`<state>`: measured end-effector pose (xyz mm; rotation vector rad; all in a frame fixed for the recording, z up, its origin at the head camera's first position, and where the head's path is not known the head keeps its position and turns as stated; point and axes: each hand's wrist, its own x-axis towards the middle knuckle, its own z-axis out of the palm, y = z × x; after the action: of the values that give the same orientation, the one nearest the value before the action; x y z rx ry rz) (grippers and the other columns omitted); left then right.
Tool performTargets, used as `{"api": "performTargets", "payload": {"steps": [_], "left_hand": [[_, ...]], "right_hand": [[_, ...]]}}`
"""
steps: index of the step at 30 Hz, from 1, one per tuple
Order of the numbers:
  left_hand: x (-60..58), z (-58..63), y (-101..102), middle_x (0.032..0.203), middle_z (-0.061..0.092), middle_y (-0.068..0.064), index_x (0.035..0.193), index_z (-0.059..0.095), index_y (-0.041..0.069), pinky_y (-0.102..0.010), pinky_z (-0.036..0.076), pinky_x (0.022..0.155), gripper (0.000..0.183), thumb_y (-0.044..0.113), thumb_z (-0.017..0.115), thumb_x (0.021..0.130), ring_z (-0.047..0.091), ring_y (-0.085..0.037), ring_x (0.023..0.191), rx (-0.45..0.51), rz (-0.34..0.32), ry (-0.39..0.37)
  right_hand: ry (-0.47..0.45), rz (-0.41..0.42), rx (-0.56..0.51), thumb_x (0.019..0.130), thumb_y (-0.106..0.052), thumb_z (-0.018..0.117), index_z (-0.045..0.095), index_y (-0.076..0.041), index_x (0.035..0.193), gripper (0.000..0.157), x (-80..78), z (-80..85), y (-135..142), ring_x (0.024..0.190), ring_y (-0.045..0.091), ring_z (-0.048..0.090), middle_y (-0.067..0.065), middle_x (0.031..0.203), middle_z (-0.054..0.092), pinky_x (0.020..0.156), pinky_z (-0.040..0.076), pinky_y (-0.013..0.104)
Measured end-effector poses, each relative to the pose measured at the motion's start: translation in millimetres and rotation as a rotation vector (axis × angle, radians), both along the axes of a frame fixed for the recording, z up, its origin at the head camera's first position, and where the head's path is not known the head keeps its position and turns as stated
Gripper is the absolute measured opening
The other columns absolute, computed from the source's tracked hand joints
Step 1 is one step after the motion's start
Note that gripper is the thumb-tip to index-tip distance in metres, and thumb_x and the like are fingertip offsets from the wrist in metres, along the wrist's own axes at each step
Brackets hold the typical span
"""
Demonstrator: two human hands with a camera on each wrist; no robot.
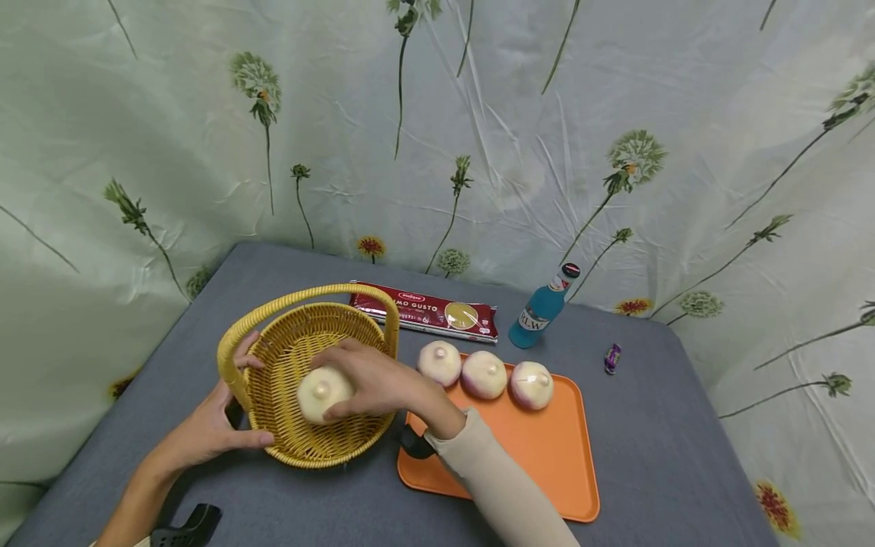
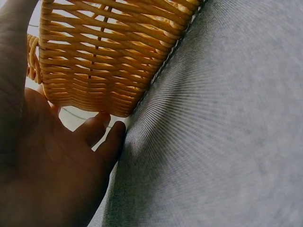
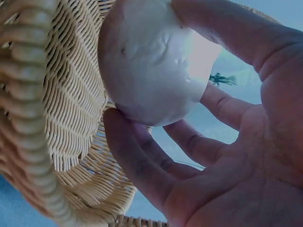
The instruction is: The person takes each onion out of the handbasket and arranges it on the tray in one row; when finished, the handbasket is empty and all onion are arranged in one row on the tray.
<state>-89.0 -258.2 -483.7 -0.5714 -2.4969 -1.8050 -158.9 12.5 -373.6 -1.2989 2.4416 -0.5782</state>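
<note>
In the head view my right hand (image 1: 369, 374) grips a white turnip (image 1: 321, 394) inside the yellow wicker basket (image 1: 321, 459). Seen from the right wrist, the thumb and fingers curl round this turnip (image 3: 151, 66) near the woven wall. My left hand (image 1: 208, 427) holds the basket's left side, thumb at the near rim and fingers by the handle's base. From the left wrist, fingertips of this hand (image 2: 57, 161) lie against the outer weave near the bottom. Three more turnips, white with purple undersides, sit along the far edge of an orange tray (image 1: 526, 456); one is the middle turnip (image 1: 484, 374).
Behind the basket lies a red pasta packet (image 1: 437, 312). A blue bottle (image 1: 540, 313) stands to its right. Further right is a small purple-wrapped sweet (image 1: 612, 358). The grey tabletop (image 1: 656, 456) ends at a flower-patterned curtain (image 1: 519, 152).
</note>
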Motion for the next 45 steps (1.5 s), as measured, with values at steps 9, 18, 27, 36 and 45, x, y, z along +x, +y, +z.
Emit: {"api": "performTargets", "payload": {"steps": [9,18,27,36,45], "left_hand": [[-1.1,-1.2,2.2,0.169,-0.006,-0.005,0.134,0.031,0.002,-0.073,-0.003,0.107,0.089,0.000,0.087,0.065,-0.005,-0.013,0.152,-0.003,0.007,-0.002],[-1.1,-2.7,3.0,0.169,-0.006,-0.004,0.134,0.031,0.002,-0.078,-0.003,0.104,0.090,0.000,0.088,0.064,-0.007,-0.015,0.153,0.000,0.005,0.002],[0.7,-2.2,-0.4,0.169,-0.008,-0.006,0.135,0.031,0.000,-0.031,0.011,0.118,0.089,-0.005,0.086,0.065,0.000,-0.003,0.150,0.005,-0.012,0.022],[-2.2,1.1,0.9,0.169,-0.008,-0.008,0.134,0.030,-0.001,-0.006,0.022,0.099,0.087,-0.006,0.085,0.066,0.007,0.003,0.147,-0.007,-0.027,0.032],[-4.1,1.3,1.0,0.168,-0.008,-0.010,0.133,0.031,-0.002,-0.005,0.021,0.099,0.087,-0.007,0.085,0.065,0.007,0.003,0.147,-0.010,-0.026,0.050]], "right_hand": [[-0.055,-0.068,-0.102,0.083,-0.034,0.082,0.057,-0.021,0.137,0.060,9.1,0.0,25.0,0.114,0.010,0.051,0.000,0.132,0.055,0.089,0.045,0.022],[-0.065,-0.087,-0.190,0.084,-0.033,0.081,0.057,-0.021,0.136,0.059,18.8,5.0,45.6,0.113,0.010,0.050,-0.002,0.130,0.055,0.092,0.045,0.023],[-0.085,-0.119,-0.249,0.087,-0.038,0.078,0.056,-0.026,0.137,0.056,26.8,7.0,64.9,0.112,0.007,0.050,-0.006,0.131,0.052,0.089,0.048,0.023],[-0.132,-0.188,-0.266,0.086,-0.035,0.079,0.056,-0.029,0.137,0.056,28.1,7.0,81.6,0.113,0.008,0.050,-0.007,0.131,0.052,0.091,0.049,0.031],[-0.125,-0.222,-0.310,0.086,-0.035,0.080,0.056,-0.029,0.137,0.056,27.8,5.1,99.0,0.116,0.007,0.048,-0.011,0.133,0.051,0.093,0.049,0.040]]}}
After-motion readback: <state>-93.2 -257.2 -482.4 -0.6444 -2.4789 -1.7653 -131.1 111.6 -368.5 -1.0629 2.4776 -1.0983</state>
